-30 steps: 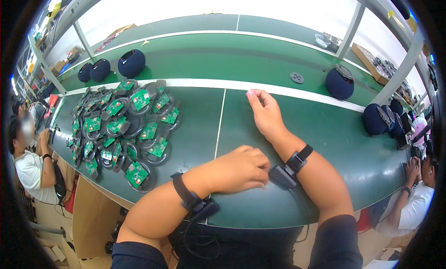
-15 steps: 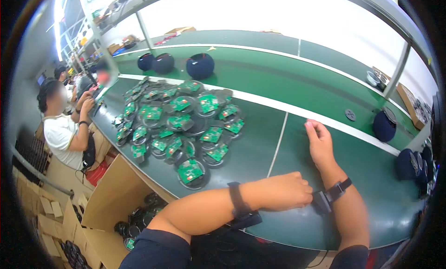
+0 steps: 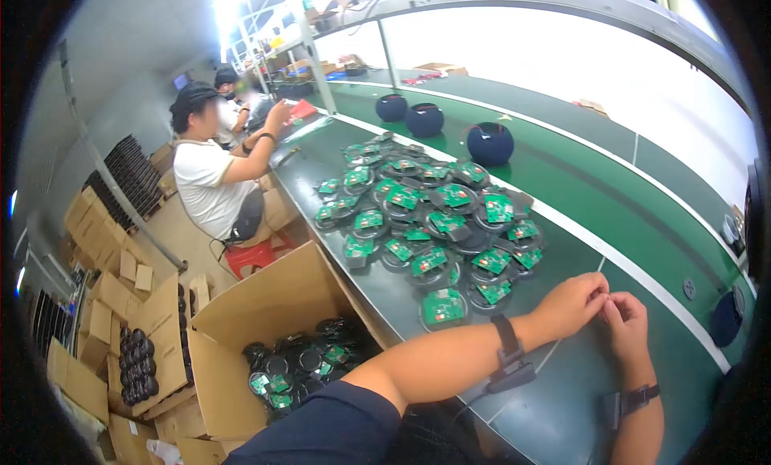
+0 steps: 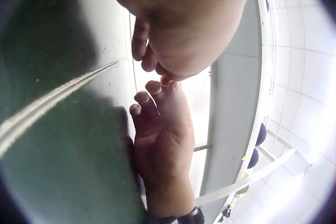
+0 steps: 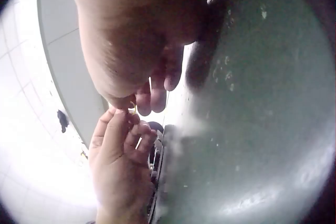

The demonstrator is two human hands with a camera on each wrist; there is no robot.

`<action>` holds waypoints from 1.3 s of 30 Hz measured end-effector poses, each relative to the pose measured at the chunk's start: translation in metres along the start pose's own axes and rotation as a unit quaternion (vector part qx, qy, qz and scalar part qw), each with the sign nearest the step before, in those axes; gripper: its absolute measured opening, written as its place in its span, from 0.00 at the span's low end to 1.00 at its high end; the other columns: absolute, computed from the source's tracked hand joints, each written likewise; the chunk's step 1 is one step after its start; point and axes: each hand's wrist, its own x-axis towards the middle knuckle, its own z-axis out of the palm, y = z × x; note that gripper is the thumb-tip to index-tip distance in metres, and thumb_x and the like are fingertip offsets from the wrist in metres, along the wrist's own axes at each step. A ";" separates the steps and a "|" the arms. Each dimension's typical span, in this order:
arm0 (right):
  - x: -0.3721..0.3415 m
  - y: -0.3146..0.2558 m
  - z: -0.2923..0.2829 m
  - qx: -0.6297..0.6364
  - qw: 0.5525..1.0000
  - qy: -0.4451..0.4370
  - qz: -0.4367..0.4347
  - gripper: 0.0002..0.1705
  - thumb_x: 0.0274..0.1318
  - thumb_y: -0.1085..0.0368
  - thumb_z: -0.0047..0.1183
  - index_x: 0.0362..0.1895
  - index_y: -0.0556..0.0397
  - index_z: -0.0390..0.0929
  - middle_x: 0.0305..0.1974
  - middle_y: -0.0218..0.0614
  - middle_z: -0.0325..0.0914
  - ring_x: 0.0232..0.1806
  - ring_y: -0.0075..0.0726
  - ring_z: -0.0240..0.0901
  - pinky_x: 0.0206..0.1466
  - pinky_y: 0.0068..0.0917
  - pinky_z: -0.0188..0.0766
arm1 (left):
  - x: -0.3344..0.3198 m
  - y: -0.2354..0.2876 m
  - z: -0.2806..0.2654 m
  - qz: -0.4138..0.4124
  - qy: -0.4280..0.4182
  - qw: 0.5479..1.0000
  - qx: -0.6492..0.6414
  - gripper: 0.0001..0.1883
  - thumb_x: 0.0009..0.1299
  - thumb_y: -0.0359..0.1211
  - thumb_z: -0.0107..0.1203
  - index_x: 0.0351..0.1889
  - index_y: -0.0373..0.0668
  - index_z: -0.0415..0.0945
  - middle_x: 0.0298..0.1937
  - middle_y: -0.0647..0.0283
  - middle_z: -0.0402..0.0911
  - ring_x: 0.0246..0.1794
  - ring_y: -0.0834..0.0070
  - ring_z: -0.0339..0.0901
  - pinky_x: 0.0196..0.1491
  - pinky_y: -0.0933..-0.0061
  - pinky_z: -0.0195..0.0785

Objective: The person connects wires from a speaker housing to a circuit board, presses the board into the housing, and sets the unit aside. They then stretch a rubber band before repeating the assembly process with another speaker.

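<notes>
In a room with stacked cartons (image 3: 103, 230), an open cardboard box (image 3: 253, 298) of black discs (image 3: 310, 359) and green circuit boards (image 3: 280, 384) stands beside the green table (image 3: 556, 252). Above the table, the left hand (image 3: 570, 307) and right hand (image 3: 629, 328), fingers nearly closed, pinch a thin yellow-orange loop (image 4: 165, 81) between their tips.

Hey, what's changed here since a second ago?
The view swung left. The left hand moved forward to meet the right hand; both now pinch a small yellow loop, though I can't tell if it was held before. The circuit-board pile stayed put.
</notes>
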 end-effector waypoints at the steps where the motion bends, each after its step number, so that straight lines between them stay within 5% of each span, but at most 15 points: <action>1: 0.000 0.001 -0.001 -0.008 1.000 0.014 0.011 0.05 0.68 0.70 0.57 0.42 0.59 0.82 0.33 0.29 0.81 0.36 0.22 0.77 0.43 0.23 0.74 | -0.001 0.000 0.000 -0.014 -0.009 1.000 -0.020 0.07 0.73 0.31 0.58 0.42 0.37 0.75 0.33 0.54 0.79 0.32 0.62 0.79 0.38 0.62 0.72; 7: 0.004 0.005 -0.005 -0.006 0.997 0.080 0.006 0.04 0.66 0.71 0.59 0.40 0.59 0.82 0.37 0.30 0.81 0.37 0.23 0.76 0.44 0.22 0.73 | -0.001 -0.004 0.002 -0.007 -0.007 1.000 -0.005 0.06 0.73 0.29 0.57 0.43 0.37 0.73 0.37 0.54 0.76 0.35 0.61 0.78 0.40 0.62 0.72; 9: 0.006 0.014 -0.010 -0.060 0.990 0.110 -0.058 0.03 0.64 0.72 0.60 0.39 0.58 0.82 0.40 0.31 0.79 0.41 0.25 0.75 0.46 0.23 0.71 | -0.003 0.000 0.004 0.050 0.021 0.998 0.014 0.06 0.74 0.28 0.56 0.43 0.37 0.72 0.38 0.54 0.74 0.36 0.59 0.77 0.42 0.60 0.71; 20: 0.012 0.028 -0.021 0.121 0.982 0.148 -0.005 0.08 0.71 0.64 0.58 0.43 0.56 0.83 0.77 0.45 0.61 0.71 0.37 0.65 0.75 0.38 0.60 | 0.001 0.033 -0.005 0.180 0.061 0.974 0.127 0.08 0.71 0.28 0.56 0.46 0.38 0.74 0.46 0.54 0.71 0.47 0.54 0.72 0.50 0.57 0.67; 29: 0.006 0.018 0.001 0.149 0.973 0.169 -0.043 0.06 0.70 0.64 0.59 0.38 0.51 0.82 0.71 0.39 0.65 0.62 0.34 0.70 0.68 0.35 0.64 | 0.000 0.040 0.002 0.308 0.073 0.925 0.210 0.17 0.66 0.31 0.57 0.54 0.43 0.77 0.51 0.60 0.74 0.56 0.58 0.73 0.57 0.55 0.64; 39: 0.003 0.000 -0.001 0.276 0.958 0.076 -0.029 0.02 0.66 0.68 0.63 0.39 0.50 0.83 0.70 0.40 0.65 0.65 0.40 0.69 0.68 0.38 0.69 | 0.000 0.033 -0.010 0.179 0.103 0.966 0.158 0.07 0.74 0.31 0.57 0.47 0.43 0.75 0.50 0.56 0.75 0.54 0.55 0.73 0.58 0.57 0.65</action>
